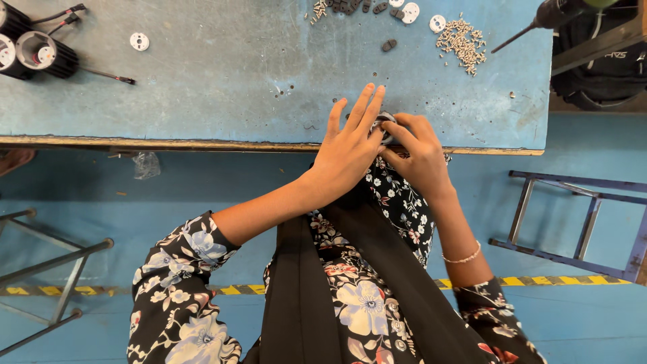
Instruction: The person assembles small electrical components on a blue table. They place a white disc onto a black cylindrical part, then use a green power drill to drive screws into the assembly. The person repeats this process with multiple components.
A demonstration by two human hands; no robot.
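Where the two forearms meet at the near edge of the worn blue table (202,74), both hands close over a small dark round part (385,120) with a pale metallic rim, mostly hidden between them. Left hand (347,145): fingers extended and lightly fanned, laid flat across the part. Right hand (419,152): fingers curled, pinching the part from the side; a thin beaded bracelet (464,257) circles the wrist. Beyond lie a white disc (139,42), black ribbed cylinders with wire leads (37,50), a heap of small pale screws (461,40), dark small fittings (389,45) and a power drill (552,13). Blue floor, metal stool frames (579,222).
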